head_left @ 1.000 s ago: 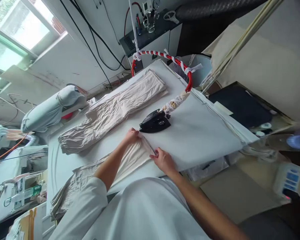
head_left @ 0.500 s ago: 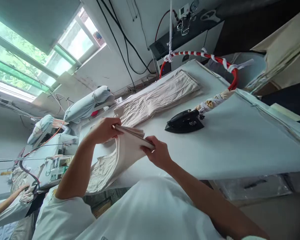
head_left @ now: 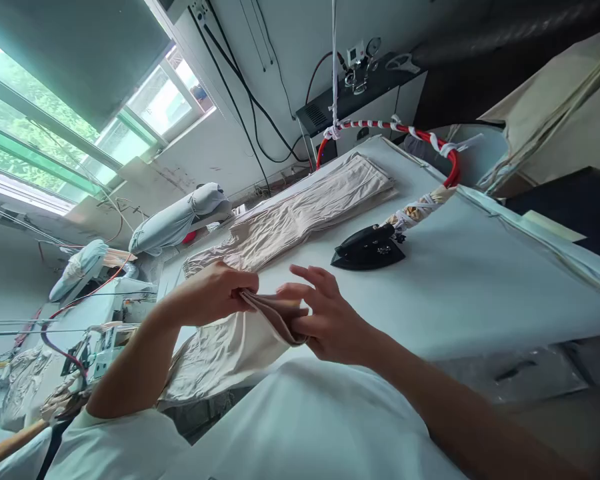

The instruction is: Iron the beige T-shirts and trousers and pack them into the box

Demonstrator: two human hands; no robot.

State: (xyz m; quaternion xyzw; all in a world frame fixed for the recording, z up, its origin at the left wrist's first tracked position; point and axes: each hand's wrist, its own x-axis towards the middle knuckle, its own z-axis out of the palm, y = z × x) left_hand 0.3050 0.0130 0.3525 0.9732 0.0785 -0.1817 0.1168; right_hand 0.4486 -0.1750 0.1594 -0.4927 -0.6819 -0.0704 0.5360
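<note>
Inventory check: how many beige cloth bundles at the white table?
2. The far bundle lies along the far side of the table; the near bundle, on the near side, is gripped by the left hand, with the right hand at its edge. Folds may hide more.

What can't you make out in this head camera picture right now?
In the head view:
Part of the creased beige cloth that the left hand holds: hidden behind the left forearm.
Underside of the black pointed iron: hidden against the white cloth-covered table.
Reading on the round grey gauge: too small.
Co-worker's bare arm: cut off by the left edge.
</note>
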